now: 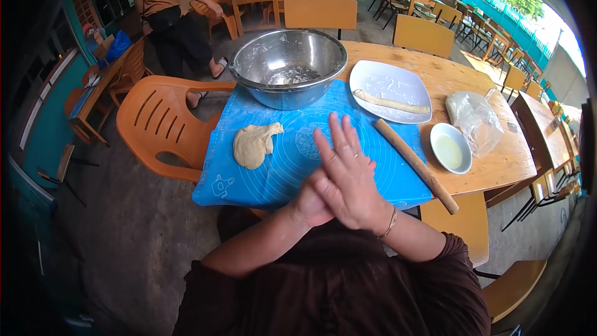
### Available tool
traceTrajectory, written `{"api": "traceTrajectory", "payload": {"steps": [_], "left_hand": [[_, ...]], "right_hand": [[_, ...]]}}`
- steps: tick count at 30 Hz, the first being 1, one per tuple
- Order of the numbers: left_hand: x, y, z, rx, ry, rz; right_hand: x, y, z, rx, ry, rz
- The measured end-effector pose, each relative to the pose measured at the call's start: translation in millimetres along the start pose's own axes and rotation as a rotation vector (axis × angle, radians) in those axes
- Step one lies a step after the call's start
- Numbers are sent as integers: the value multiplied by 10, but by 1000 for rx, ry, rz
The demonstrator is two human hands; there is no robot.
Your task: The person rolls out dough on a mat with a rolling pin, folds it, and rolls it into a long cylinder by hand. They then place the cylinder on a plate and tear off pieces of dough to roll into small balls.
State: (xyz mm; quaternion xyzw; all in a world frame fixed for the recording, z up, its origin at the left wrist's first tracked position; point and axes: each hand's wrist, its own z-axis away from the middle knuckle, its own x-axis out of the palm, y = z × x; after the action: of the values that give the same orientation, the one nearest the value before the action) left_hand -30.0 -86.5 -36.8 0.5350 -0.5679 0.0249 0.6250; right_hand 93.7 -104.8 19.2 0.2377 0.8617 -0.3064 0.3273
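Note:
My right hand, with a ring and a bracelet, has its fingers stretched out and apart. Its palm presses against my left hand, whose fingers are mostly hidden behind it; a few fingertips peek out on the right. Whether anything lies between the palms cannot be seen. Both hands are above the front of a blue silicone mat. A lump of dough lies on the mat to their left. Beyond them to the right, a wooden rolling pin lies slanted, partly over the mat's right edge.
A metal mixing bowl stands at the back of the mat. A white plate holds a strip of dough. Nearby are a small bowl of pale liquid and a plastic bag. An orange chair stands left; another person is behind.

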Motion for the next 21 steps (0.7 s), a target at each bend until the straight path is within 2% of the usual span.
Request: {"api": "traceTrajectory", "payload": {"steps": [1, 3, 5, 6, 7, 9, 11, 13, 15, 16, 17, 18, 19, 21], "left_hand": [[-150, -38, -21, 66, -159, -65], [-251, -20, -89, -3, -110, -16], [-78, 75, -32, 44, -101, -82], [19, 72, -41, -46, 63, 60], [154, 106, -49, -53, 79, 95], [191, 40, -80, -40, 122, 92], [86, 10, -109, -28, 62, 113], [-142, -11, -124, 6, -44, 153], [-279, -9, -100, 43, -140, 194], [-138, 34, -73, 295, -211, -248], [-23, 128, -5, 14, 28, -64], [75, 132, -27, 1, 81, -39], [138, 107, -65, -19, 131, -16], [100, 13, -98, 17, 122, 0]], "right_hand": [[32, -95, 51, -96, -46, -60], [52, -130, 121, -179, -67, -53], [5, 7, 120, -101, -106, 81], [-64, 143, 66, -51, -58, 139], [-72, 203, -2, -52, -60, 140], [-80, 255, -66, 117, 64, 5], [4, 58, -94, 96, 47, -42], [78, -156, -20, -148, -5, -24], [117, -90, 61, -192, -25, 10], [69, 12, 74, -121, -47, 124], [16, 99, 58, -54, -69, 241], [-24, 154, 12, 61, -47, 292], [-19, 187, -24, 64, -48, 292], [10, 230, -71, 176, -19, 122]]}}
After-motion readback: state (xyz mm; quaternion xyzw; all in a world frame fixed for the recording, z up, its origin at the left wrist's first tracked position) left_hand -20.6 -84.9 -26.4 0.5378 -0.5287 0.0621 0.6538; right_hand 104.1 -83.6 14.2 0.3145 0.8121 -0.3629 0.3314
